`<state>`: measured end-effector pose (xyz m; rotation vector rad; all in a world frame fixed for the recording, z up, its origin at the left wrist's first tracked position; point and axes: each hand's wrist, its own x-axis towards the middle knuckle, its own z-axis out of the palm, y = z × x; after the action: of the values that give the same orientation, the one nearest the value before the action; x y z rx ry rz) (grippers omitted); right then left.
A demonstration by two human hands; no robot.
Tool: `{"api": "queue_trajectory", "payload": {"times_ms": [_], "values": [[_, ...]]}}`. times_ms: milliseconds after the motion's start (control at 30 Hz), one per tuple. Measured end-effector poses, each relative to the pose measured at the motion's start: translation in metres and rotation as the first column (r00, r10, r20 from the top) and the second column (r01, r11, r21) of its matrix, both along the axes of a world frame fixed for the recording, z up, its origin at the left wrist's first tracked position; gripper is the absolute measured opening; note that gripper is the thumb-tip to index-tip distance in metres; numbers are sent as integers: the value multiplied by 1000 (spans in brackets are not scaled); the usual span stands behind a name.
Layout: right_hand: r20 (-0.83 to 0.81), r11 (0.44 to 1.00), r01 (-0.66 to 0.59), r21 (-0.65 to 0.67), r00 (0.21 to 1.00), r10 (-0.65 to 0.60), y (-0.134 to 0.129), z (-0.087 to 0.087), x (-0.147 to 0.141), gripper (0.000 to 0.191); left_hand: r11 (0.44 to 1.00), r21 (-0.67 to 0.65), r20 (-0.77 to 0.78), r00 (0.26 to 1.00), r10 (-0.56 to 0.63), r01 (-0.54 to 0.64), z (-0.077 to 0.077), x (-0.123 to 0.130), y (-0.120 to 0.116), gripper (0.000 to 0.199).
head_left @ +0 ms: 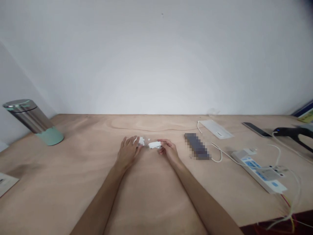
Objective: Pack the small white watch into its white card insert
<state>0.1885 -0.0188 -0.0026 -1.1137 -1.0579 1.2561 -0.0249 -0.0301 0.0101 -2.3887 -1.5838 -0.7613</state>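
My right hand (170, 152) pinches the near end of a small white oblong object (155, 144), which has a thin shiny edge underneath. Its exact kind is too small to tell. On the tabletop, my left hand (128, 150) rests with fingers stretched and apart, beside some small white pieces (141, 141). Its fingers partly cover these pieces, and whether they touch is unclear. A tiny white bit (149, 139) lies between the hands, a little farther back.
A steel and mint-green tumbler (42, 122) stands at left. To the right are a blurred-out dark rectangle (197, 147), a white flat sheet (216, 129), a phone (256, 129), a power strip (259, 171) with cables, and a black handled device (293, 133). A pale wall (156, 65) borders the wooden table (151, 195).
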Motion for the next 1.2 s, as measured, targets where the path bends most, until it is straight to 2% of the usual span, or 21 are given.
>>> {"api": "queue_trajectory", "payload": {"times_ms": [133, 333, 600, 767, 900, 1067, 1200], "values": [[48, 1000, -16, 16, 999, 15, -1, -2, -2, 35, 982, -48, 76, 981, -181, 184, 6, 24, -11, 35], [111, 1000, -29, -3, 993, 29, -3, -1, -5, 31, 948, -182, 177, 957, -228, 260, -2, 38, -14, 27], [190, 1000, -11, 7, 982, 10, -5, 3, -9, 28, 934, -103, 223, 923, -312, 341, -12, 35, -7, 38], [157, 1000, -17, 4, 987, 16, -5, 4, -9, 33, 922, -168, 174, 931, -320, 348, -9, 38, -9, 41], [152, 999, 41, -12, 988, -39, -2, 5, -10, 41, 926, -180, 84, 944, -320, 331, -11, 43, -9, 39], [158, 994, 108, -23, 982, -104, 7, 4, -15, 33, 955, -138, -66, 959, -274, 263, -14, 48, -7, 35], [125, 983, 182, 12, 975, -182, 19, 3, -23, 23, 975, -55, -81, 973, -217, 213, -15, 48, -6, 36]]}}
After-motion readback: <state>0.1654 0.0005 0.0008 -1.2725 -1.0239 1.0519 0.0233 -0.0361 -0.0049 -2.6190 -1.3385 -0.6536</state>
